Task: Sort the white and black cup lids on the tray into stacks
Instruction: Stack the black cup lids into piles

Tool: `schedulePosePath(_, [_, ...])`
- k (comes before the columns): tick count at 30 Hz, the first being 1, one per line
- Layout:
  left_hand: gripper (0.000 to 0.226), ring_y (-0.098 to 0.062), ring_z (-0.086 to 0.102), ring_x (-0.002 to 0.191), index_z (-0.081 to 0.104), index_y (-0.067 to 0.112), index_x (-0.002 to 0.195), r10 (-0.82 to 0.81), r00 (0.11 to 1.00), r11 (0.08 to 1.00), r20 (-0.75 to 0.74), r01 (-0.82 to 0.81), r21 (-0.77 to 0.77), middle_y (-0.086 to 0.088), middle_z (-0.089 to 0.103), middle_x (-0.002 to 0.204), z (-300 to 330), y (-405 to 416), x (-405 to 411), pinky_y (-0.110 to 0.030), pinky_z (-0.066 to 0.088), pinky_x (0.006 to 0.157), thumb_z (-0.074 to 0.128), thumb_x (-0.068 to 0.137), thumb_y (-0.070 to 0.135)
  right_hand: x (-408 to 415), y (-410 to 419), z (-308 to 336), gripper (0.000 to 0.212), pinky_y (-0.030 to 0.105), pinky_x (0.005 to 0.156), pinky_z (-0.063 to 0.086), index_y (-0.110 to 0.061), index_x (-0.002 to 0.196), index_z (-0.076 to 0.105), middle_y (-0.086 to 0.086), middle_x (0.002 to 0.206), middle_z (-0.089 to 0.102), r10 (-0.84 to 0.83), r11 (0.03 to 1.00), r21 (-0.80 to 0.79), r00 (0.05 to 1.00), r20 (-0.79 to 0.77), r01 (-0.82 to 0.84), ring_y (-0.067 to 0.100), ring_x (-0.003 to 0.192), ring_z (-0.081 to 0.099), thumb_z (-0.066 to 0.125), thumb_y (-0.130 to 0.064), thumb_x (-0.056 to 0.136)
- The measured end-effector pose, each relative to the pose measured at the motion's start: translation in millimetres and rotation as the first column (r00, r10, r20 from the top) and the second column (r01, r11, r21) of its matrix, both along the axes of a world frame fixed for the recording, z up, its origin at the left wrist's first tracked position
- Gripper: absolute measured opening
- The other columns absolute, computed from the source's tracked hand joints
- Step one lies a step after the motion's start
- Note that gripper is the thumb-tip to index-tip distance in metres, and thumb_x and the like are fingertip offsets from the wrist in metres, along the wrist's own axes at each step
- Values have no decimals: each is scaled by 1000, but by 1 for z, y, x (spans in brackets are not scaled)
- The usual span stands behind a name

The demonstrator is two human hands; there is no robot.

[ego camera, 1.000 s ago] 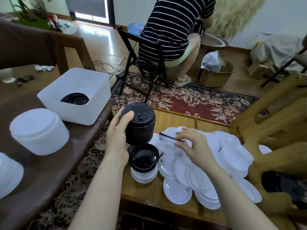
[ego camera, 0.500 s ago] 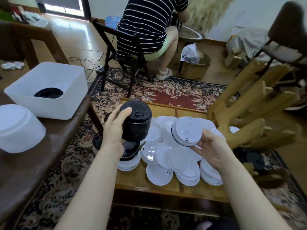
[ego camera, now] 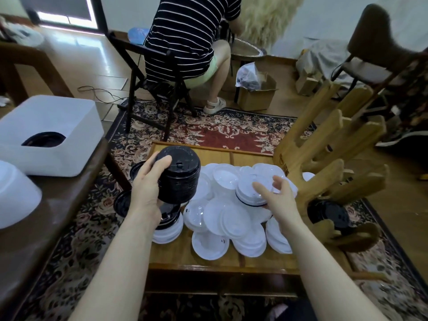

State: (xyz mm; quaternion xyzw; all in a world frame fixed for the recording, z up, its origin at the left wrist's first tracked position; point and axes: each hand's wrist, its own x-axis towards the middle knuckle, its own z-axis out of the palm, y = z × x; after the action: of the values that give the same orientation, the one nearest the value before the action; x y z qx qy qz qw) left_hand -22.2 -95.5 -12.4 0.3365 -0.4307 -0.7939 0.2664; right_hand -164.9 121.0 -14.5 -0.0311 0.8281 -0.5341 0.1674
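Black lid stack (ego camera: 179, 174) gripped by left hand (ego camera: 148, 188); right hand (ego camera: 279, 200) fingers spread, holding white lids (ego camera: 251, 193); wooden rack (ego camera: 328, 172) just right

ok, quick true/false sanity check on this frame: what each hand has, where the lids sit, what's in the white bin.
1. The left hand grips a stack of black lids. True.
2. The right hand holds nothing. False: it holds a small stack of white lids, with one black edge showing near the bottom of it.
3. Loose white lids lie spread over the wooden tray. True.
4. The white bin on the table to the left holds white lids. False: a black lid shows inside it.
5. All black lids are in the left hand. False: some black lids sit below it.
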Motion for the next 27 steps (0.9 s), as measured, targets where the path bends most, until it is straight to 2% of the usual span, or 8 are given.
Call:
schedulePosePath(2, [78,-22,69,112,66,32,130,-7,1000,1000,1,7,-11,1,71,125,-1,0,0,-48,57,93,82,56,49,5,-3,-1,91,39,106,38,-15,149,27,2,149,26,101,992,82,989,-111,-93,22,137,31,81,-33,77])
schedulePosePath(4, [78,-22,68,113,65,31,131,-13,1000,1000,-2,13,-14,2,71,124,-2,-1,0,-48,56,93,82,57,49,8,-6,-4,95,32,102,31,-14,148,25,4,145,25,199,966,203,959,-202,-158,21,138,25,84,-26,74])
schedulePosePath(7, [78,-24,68,113,65,31,131,-23,1000,1000,-8,23,-8,1,71,125,-3,-3,0,-51,55,96,82,57,48,10,-6,-9,100,36,102,33,-17,151,19,4,148,24,279,923,337,927,-252,-186,23,140,22,82,-28,75])
schedulePosePath(10, [78,-24,68,114,65,30,131,-16,1000,1000,-10,16,-5,1,71,124,-3,-3,-1,-52,54,97,82,56,47,7,-7,-8,93,37,100,34,-18,150,23,4,145,29,246,930,330,944,-222,-165,24,138,26,79,-30,76])
schedulePosePath(16, [74,-21,68,113,65,31,131,-18,1000,1000,-15,18,-12,2,71,124,-2,-1,-1,-50,54,98,81,60,46,1,-4,-7,87,39,102,34,-21,147,31,-1,140,36,173,969,206,967,-186,-134,23,136,30,80,-32,75])
schedulePosePath(22, [75,-24,67,116,65,29,132,-29,999,1000,-38,29,-5,0,70,126,-4,-3,-1,-53,52,101,82,61,46,-4,-5,-9,93,53,114,27,-23,151,26,0,151,30,106,983,170,971,-216,-69,24,143,22,78,-44,76])
schedulePosePath(24, [75,-24,67,116,65,28,132,-22,999,1000,-44,22,-1,0,70,126,-5,-5,0,-53,51,101,83,61,45,-2,-11,-9,92,49,115,24,-23,150,28,-2,151,33,142,977,196,947,-287,-86,23,143,23,78,-45,76])
schedulePosePath(27, [71,-24,68,114,66,27,130,-7,999,1000,-52,7,1,-1,72,123,-6,-7,1,-50,53,98,82,62,43,6,-27,-13,90,42,113,17,-26,148,30,-6,148,37,290,936,307,868,-402,-171,19,141,24,77,-51,76])
